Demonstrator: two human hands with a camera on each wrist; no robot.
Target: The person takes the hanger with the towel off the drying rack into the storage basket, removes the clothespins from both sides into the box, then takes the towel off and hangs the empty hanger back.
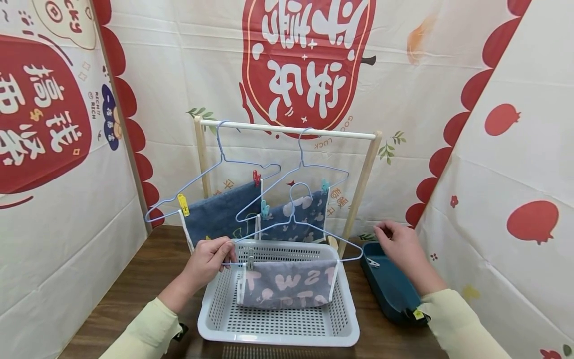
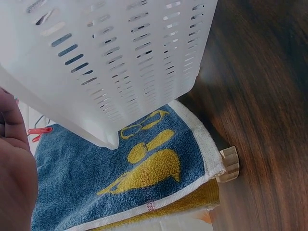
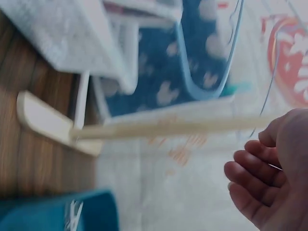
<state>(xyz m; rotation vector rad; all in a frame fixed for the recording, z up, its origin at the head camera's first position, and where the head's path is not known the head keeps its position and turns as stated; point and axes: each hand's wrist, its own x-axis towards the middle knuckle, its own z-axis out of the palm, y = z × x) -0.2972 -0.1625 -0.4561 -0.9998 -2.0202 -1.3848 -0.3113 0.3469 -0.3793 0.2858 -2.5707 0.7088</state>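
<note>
My left hand [image 1: 210,259] grips the left end of a blue wire clothes hanger [image 1: 293,219]. A small grey towel [image 1: 289,284] with pink lettering is folded over the hanger's bottom bar, above the basket. A grey clothespin [image 1: 250,259] pinches the towel's left corner; its right corner shows no clothespin. My right hand [image 1: 399,247] hovers over a dark teal tray [image 1: 390,289], apart from the hanger. Its fingers [image 3: 255,178] curl loosely around nothing. In the tray lies a pale clothespin [image 1: 372,262].
Behind, a wooden rack [image 1: 287,128] bears two hangers: a blue towel [image 1: 228,209] with red and yellow clothespins, and a mouse-patterned towel [image 1: 296,219] with teal ones. A white perforated basket [image 1: 278,339] stands on the brown table [image 1: 130,284]. Printed cloth walls surround the table.
</note>
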